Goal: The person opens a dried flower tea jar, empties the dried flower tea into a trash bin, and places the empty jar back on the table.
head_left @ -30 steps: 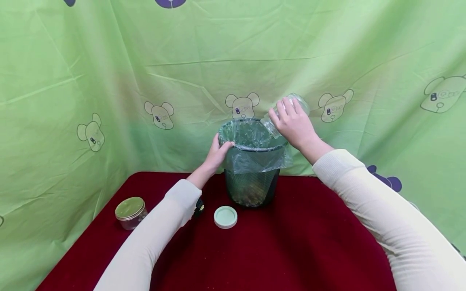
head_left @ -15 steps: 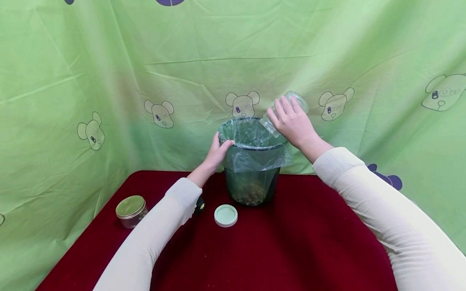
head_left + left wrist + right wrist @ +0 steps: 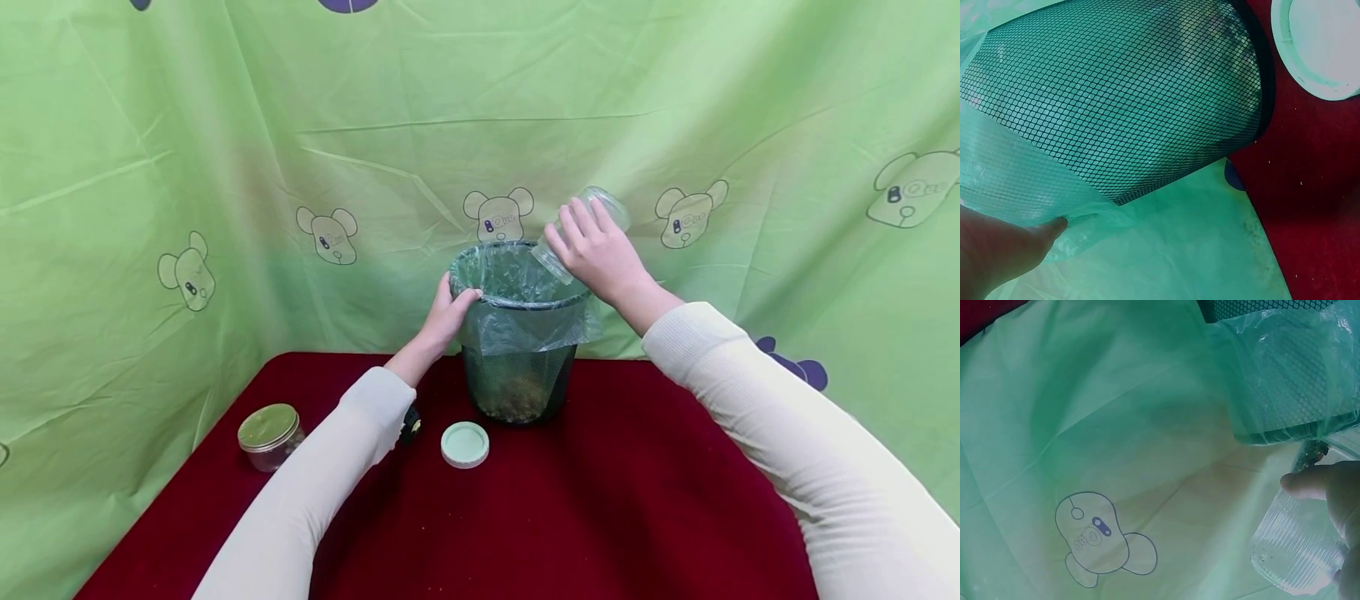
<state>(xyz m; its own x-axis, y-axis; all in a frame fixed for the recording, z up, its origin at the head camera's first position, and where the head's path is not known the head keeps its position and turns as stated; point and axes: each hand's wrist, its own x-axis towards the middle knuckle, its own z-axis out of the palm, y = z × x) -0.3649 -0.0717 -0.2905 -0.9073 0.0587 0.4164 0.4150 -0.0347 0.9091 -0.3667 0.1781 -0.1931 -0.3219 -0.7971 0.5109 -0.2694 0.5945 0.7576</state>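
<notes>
My right hand [image 3: 600, 257] grips a clear ribbed plastic jar [image 3: 611, 208], tilted mouth-down over the right side of a black mesh wastebasket [image 3: 517, 367]. In the right wrist view, some dark bits [image 3: 1313, 453] show near the mouth of the jar, close to the basket's rim. A translucent plastic bag [image 3: 525, 329] lines the basket and folds down over its outside. At the basket's left rim my left hand [image 3: 447, 312] holds on, its thumb over the edge and the other fingers mostly hidden. Light-coloured bits are visible through the mesh at the bottom.
A pale green round lid [image 3: 465, 445] lies in front of the basket on the red tablecloth [image 3: 600, 517]. To the left stands a clear tub with a gold lid [image 3: 268, 427], partly behind my left sleeve. A patterned green curtain [image 3: 405, 83] hangs close behind.
My right hand and the tilted jar have shifted slightly left over the basket. The left hand keeps its hold on the rim, and the basket stays in place.
</notes>
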